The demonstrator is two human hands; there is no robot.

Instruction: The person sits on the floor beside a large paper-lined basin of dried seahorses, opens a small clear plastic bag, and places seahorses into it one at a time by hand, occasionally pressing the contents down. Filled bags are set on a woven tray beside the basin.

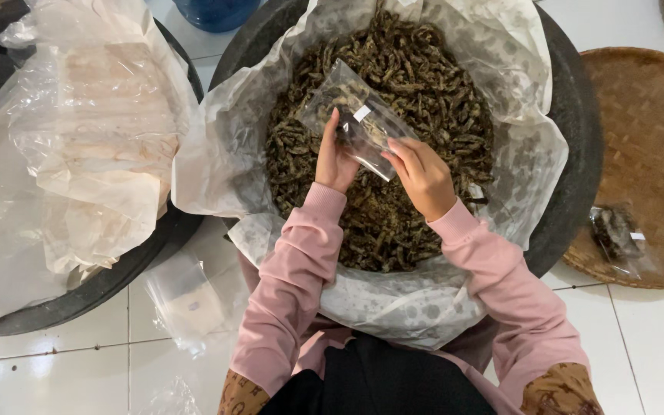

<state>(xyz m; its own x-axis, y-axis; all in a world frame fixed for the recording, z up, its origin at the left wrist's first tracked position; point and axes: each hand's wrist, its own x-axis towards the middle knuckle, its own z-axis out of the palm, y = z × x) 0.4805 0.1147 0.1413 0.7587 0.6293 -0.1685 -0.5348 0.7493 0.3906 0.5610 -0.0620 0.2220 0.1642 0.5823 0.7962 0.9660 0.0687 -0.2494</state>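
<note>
**Desk:** What's in frame?

**Me:** A small clear bag (359,121), part-filled with dark dried pieces, held tilted over the tub (570,115). My left hand (333,160) pinches its near edge; my right hand (422,175) grips the lower corner with its fingers closed on the plastic. Both sleeves are pink.

**Desk:** The tub?

**Me:** Black, lined with speckled plastic liner (416,300), heaped with the same dried pieces (424,84).

**Desk:** The risk?

**Me:** I judge the bag's mouth could sag, since thin plastic slips between fingertips, and pieces would drop back into the heap. Tipped further out, they'd scatter onto the floor (655,338).

**Desk:** Around it?

**Me:** A second lined tub (78,300) to the left, a woven tray (655,138) to the right carrying a filled packet (615,230), and empty bags (186,303) on the tiles.
</note>
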